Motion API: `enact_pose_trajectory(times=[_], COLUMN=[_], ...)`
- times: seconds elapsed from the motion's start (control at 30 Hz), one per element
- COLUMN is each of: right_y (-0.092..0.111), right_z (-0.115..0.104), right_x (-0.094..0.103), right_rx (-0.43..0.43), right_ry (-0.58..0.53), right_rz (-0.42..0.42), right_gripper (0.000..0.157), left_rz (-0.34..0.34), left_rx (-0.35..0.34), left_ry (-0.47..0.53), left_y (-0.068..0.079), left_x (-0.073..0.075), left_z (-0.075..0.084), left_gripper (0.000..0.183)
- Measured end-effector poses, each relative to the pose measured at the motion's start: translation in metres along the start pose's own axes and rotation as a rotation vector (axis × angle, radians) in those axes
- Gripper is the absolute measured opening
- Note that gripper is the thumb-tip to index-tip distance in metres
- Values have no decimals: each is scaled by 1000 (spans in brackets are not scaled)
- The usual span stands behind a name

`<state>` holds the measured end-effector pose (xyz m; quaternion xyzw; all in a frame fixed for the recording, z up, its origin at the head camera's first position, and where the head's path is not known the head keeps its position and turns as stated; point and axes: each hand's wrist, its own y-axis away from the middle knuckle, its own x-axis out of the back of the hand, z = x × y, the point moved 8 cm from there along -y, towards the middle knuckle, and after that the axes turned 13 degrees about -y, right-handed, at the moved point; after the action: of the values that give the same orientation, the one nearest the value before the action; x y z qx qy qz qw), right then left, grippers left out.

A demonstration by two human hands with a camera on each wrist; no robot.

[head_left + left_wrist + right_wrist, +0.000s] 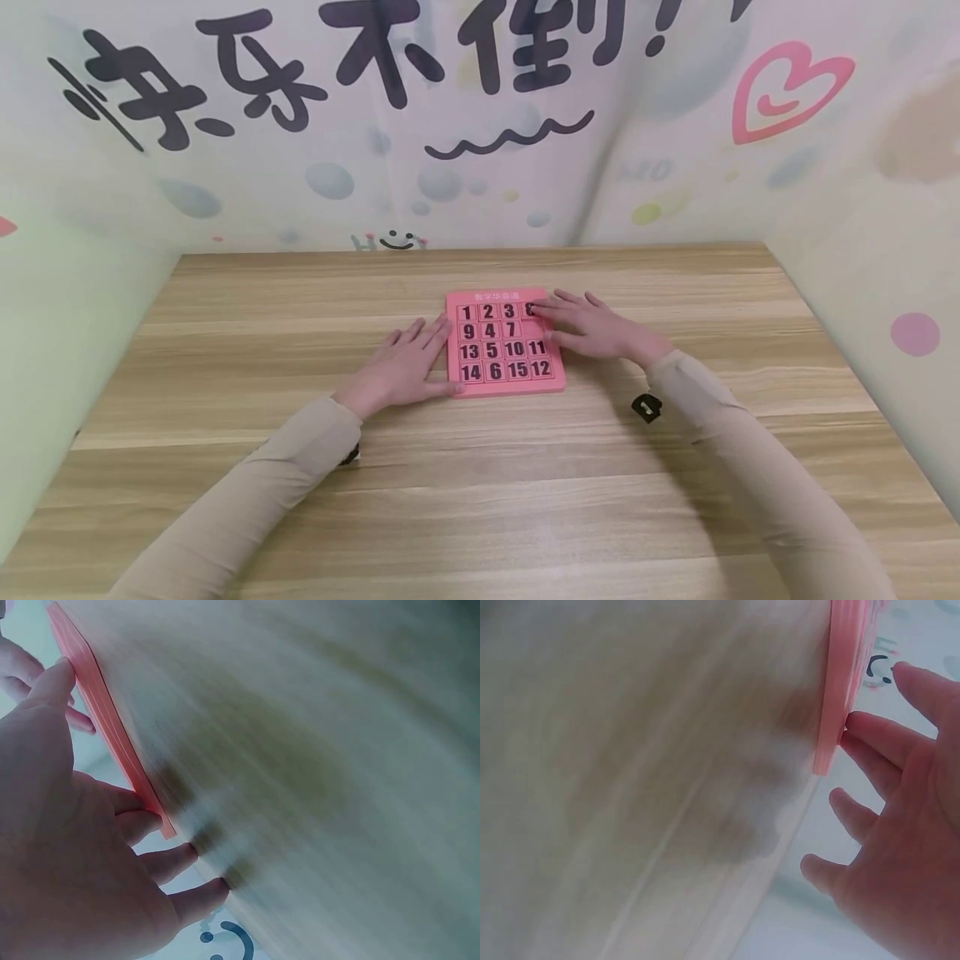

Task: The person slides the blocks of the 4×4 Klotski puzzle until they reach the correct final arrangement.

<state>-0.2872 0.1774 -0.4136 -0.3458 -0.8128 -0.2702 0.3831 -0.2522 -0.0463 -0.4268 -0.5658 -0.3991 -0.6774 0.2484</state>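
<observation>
A pink number slide puzzle lies flat on the wooden table, its printed tiles in four rows. To the right of the 7 tile is a gap. My left hand rests along the puzzle's left side, fingers extended at the edge and thumb at the near left corner. With straight fingers my right hand reaches over the top right, fingertips on the 8 tile and thumb by the right edge. Both wrist views show the puzzle's side edge with fingertips against it.
The wooden table extends around the puzzle. Behind it stands a white wall with large dark characters and a smiling doodle, and side walls border the table. A small black device shows below the right sleeve.
</observation>
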Motion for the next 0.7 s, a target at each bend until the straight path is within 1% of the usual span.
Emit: enact_pose_trajectory(times=[0.13, 0.27, 0.4, 0.53, 0.7], right_y=[-1, -1, -2, -3, 0], right_z=[-4, -19, -30, -30, -26], right_x=[-1, -10, -20, -24, -21], right_rx=[8, 86, 158, 156, 140], right_ry=[11, 25, 43, 60, 41], right_rz=[-4, -31, -47, -46, -30], right_gripper=[55, 59, 58, 57, 56], left_rz=[-1, 1, 1, -4, 0], left_rx=[2, 2, 4, 6, 6], left_ry=[4, 5, 0, -1, 1], left_y=[-1, -1, -1, -2, -2], left_x=[-1, -1, -1, -2, -1], left_z=[0, 0, 1, 1, 0], left_gripper=[97, 97, 97, 98, 98])
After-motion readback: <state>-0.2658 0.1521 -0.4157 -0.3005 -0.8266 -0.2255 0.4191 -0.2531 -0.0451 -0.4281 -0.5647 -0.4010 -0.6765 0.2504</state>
